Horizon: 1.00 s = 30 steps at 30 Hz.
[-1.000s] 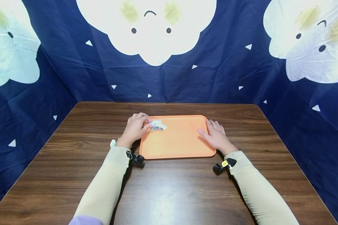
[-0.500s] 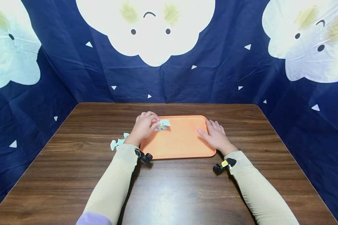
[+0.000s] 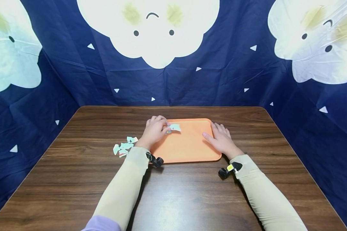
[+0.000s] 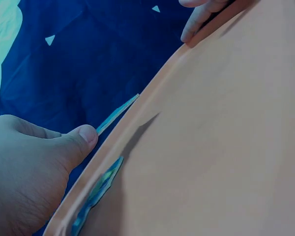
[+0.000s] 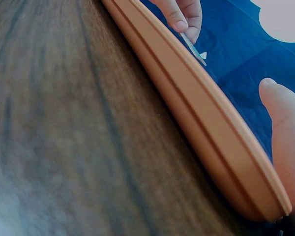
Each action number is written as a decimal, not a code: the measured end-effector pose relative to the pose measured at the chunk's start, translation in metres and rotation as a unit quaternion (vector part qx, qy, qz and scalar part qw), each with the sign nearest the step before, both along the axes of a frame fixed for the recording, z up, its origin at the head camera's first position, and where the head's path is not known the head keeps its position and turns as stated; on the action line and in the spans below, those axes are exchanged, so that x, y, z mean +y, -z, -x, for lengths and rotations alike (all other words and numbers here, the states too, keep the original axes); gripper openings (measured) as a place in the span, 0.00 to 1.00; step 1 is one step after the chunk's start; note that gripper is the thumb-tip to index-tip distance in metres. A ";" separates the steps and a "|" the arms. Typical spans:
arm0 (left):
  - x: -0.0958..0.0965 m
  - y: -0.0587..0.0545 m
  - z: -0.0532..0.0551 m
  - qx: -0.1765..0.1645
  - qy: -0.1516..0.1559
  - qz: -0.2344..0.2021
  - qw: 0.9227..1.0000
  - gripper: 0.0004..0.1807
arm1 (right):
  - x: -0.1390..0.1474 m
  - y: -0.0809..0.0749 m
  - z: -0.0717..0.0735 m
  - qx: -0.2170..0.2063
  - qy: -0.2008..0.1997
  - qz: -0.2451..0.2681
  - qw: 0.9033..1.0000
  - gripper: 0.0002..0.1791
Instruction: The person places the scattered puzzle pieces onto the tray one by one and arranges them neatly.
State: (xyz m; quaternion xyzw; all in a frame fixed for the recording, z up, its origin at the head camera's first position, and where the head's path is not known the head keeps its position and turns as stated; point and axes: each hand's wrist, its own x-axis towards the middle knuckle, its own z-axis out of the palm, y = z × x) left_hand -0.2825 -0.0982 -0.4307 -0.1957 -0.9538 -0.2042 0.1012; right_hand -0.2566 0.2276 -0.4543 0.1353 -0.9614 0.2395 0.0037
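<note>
My left hand (image 3: 155,132) pinches a thin, pale puzzle piece (image 3: 175,127) between thumb and fingers, over the tray's back left part. The left wrist view shows the held piece edge-on, standing off the surface. Below it in that view, a second blue and green piece (image 4: 97,195) lies flat in the orange tray (image 3: 188,147). My right hand (image 3: 222,138) rests over the tray's right edge, thumb on the inside and fingers stretched along the rim. Its thumb (image 5: 285,113) shows beside the rim in the right wrist view.
Several loose pale puzzle pieces (image 3: 126,146) lie on the brown wooden table (image 3: 84,160), left of the tray. A dark blue cloth (image 3: 173,83) with white clouds and triangles hangs behind the table's far edge and along both sides.
My left hand has moved right over the tray with the puzzle piece, uncovering the loose pieces on the table behind its wrist. The right hand stays on the tray's edge.
</note>
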 end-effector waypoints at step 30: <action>0.024 0.006 0.001 -0.046 -0.027 0.089 0.995 0.14 | -0.001 -0.004 -0.002 -0.001 -0.001 -0.002 1.000 0.50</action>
